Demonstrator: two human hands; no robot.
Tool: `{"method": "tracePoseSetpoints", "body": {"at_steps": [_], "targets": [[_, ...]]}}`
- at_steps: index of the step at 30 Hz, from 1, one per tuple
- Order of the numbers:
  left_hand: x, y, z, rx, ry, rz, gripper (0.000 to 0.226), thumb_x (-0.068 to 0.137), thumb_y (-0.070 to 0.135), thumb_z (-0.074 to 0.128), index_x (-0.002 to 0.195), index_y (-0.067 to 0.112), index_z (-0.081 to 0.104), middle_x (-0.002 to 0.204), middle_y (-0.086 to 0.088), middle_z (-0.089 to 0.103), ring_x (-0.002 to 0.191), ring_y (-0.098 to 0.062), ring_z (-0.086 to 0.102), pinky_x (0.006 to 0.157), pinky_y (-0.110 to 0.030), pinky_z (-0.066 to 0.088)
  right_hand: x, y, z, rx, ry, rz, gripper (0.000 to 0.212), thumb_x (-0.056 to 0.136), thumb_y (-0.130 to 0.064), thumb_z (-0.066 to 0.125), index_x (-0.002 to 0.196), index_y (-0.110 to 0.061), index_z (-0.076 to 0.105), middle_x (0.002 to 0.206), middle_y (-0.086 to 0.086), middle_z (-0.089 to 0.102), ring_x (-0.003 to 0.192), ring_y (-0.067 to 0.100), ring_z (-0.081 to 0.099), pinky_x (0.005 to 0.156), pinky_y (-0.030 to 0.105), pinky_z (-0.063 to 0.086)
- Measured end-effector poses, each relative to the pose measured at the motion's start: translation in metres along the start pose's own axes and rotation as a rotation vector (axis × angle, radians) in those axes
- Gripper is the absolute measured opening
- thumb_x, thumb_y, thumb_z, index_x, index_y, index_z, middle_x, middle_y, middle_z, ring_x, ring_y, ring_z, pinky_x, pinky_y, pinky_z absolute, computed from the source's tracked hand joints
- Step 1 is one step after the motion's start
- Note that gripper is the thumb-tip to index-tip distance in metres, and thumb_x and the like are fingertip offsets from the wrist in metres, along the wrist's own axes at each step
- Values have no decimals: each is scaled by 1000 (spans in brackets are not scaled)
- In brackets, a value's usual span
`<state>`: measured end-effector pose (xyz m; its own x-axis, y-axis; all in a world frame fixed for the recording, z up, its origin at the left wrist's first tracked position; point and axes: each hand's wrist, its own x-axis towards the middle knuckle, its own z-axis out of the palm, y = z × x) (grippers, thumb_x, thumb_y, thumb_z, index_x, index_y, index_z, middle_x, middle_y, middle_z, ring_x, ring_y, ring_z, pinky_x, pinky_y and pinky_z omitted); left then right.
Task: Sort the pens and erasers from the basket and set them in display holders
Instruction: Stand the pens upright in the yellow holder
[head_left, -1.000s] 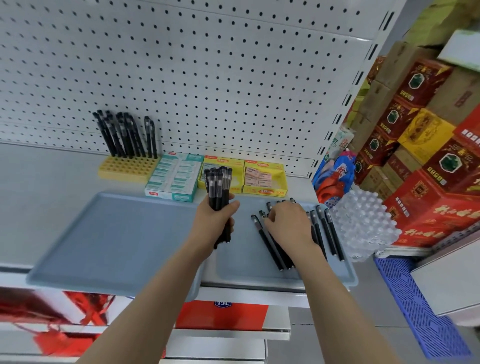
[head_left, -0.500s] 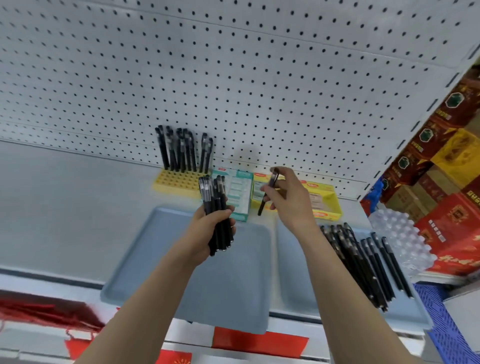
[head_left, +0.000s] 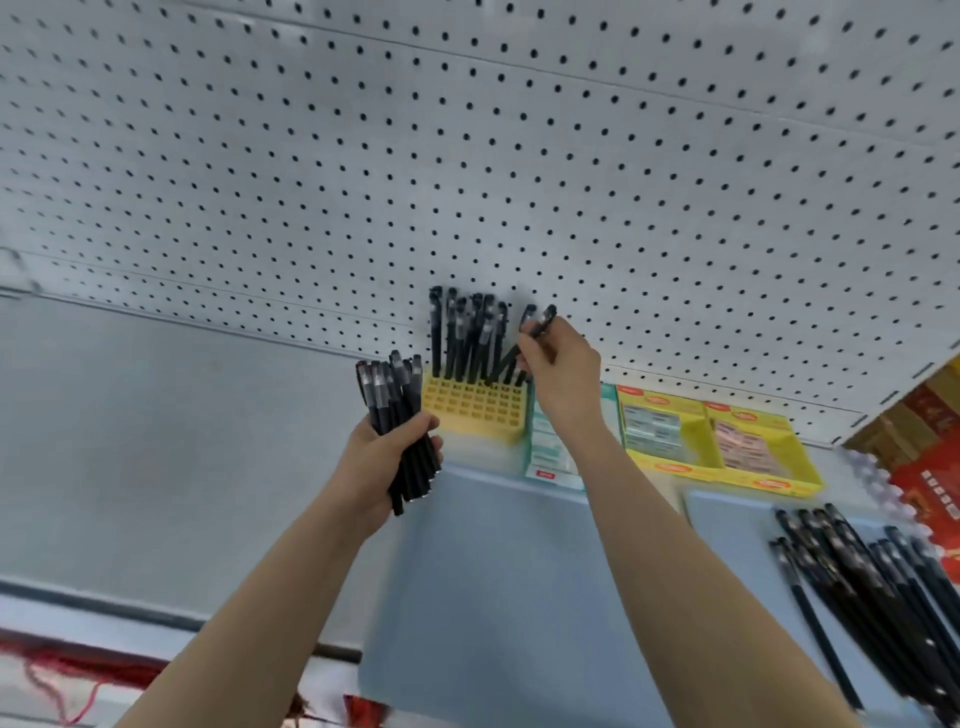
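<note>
Pen (head_left: 545, 316) pinched by right hand (head_left: 561, 374) tilts over right end of yellow holder (head_left: 475, 408); left hand (head_left: 382, 462), beside holder, grips pen bundle (head_left: 397, 410).

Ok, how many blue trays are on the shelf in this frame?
2. The middle tray lies front and centre on the shelf; the right tray sits beside it, holding loose pens. More could lie outside the frame.
</note>
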<state>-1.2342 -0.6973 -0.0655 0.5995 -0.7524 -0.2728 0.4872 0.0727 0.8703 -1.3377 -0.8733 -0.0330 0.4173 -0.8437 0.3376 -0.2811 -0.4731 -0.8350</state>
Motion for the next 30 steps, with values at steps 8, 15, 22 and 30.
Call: {"method": "tracePoseSetpoints", "body": {"at_steps": [8, 15, 22, 30], "targets": [[22, 14, -25, 16, -72, -85, 27, 97, 9, 56, 124, 7, 50, 112, -12, 70, 74, -20, 68, 66, -34, 57, 15, -2, 32, -328, -9, 5, 17, 98, -22, 57, 99, -6, 61, 87, 8, 70, 78, 24, 65, 72, 33, 52], [29, 20, -23, -31, -75, -103, 24, 97, 10, 55, 121, 4, 53, 104, -9, 71, 77, -21, 69, 68, -36, 59, 19, 1, 44, -445, -57, 54, 21, 96, -27, 59, 95, -7, 66, 80, 9, 70, 74, 26, 66, 74, 39, 55], [34, 15, -16, 44, -87, -35, 32, 90, 6, 65, 121, 2, 56, 105, -11, 73, 82, -22, 72, 68, -31, 59, -25, -20, 48, -280, 37, 119, 27, 91, -44, 63, 89, -17, 65, 75, -12, 62, 67, 0, 57, 64, 14, 44], [35, 10, 2, 103, -91, -47, 26, 84, 2, 71, 109, 3, 64, 97, -14, 73, 77, -22, 70, 63, -26, 56, -30, -22, 52, 25, -215, 303, 21, 91, -31, 64, 83, -12, 73, 68, -4, 69, 56, 5, 58, 60, 26, 49]]}}
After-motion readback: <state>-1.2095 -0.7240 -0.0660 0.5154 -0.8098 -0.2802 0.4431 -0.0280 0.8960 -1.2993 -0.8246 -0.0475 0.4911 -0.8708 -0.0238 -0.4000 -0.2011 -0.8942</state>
